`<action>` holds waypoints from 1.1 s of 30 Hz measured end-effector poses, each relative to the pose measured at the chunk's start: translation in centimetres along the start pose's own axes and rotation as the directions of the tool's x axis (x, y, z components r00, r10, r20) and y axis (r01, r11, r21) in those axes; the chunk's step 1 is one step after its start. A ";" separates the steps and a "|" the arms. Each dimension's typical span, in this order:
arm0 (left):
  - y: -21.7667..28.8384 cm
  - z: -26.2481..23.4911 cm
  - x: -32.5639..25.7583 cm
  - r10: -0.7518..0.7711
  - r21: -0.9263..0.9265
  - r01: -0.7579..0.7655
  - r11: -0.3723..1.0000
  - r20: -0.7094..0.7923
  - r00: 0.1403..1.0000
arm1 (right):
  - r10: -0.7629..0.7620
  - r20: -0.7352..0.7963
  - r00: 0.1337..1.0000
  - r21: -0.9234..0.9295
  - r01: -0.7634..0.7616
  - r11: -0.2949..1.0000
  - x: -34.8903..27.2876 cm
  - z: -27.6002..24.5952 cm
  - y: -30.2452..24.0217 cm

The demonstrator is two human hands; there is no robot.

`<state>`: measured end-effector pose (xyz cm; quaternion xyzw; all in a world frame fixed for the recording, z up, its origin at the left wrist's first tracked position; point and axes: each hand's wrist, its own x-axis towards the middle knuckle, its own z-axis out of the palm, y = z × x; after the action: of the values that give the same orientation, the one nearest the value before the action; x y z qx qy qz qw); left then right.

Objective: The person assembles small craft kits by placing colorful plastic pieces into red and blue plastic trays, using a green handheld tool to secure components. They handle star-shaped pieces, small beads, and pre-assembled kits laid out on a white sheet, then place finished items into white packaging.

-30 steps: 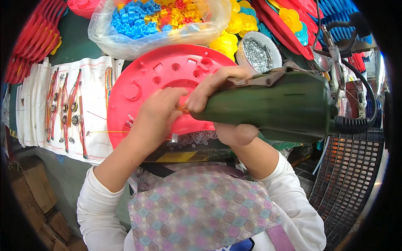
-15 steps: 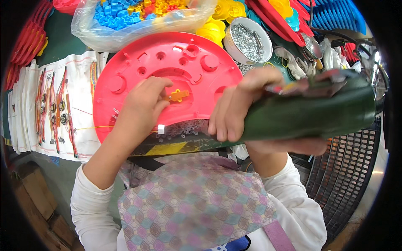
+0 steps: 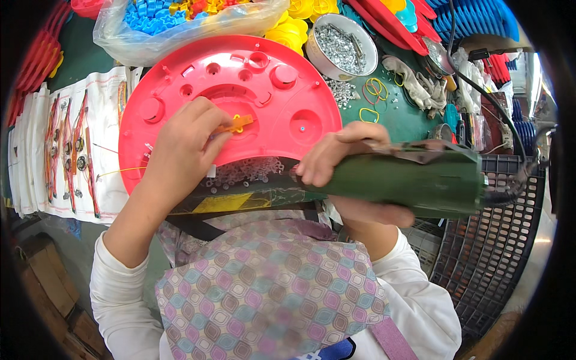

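Here, in the head view, you are pressing a small orange plastic piece (image 3: 237,125) onto the middle of a large red round plastic disc (image 3: 282,114) that is lying flat on the green worktable (image 3: 396,114), just in front of your body. Your left hand (image 3: 180,150) is curling around that piece, fingertips pinching it against the disc, so the piece looks placed but not yet fastened; no screw can be made out in it from here. Your right hand (image 3: 336,162) is wrapping tightly around a dark green power screwdriver (image 3: 414,180), holding it level and off to the right, its tip hidden behind your fingers, so the driving appears to be still ahead of you. The disc is showing its moulded underside, with round bosses and small holes scattered over it; whether any of them are already filled is too small to tell. A heap of loose small hardware (image 3: 246,174) is lying at the disc's near edge, a white bowl of screws (image 3: 342,42) is sitting just beyond its far right rim, and a clear bag of blue and yellow plastic parts (image 3: 180,24) is resting behind it.
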<state>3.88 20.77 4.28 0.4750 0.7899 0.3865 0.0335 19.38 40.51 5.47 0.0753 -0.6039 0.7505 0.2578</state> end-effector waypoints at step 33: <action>0.1 0.3 2.3 0.232 -0.103 -0.231 0.968 0.007 0.973 | -0.242 -0.010 0.970 0.164 0.241 0.957 6.4 1.8 -0.7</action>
<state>2.80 22.76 4.82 0.5654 0.7081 0.4226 0.0198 13.92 40.79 9.28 0.1734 -0.5278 0.7600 0.3372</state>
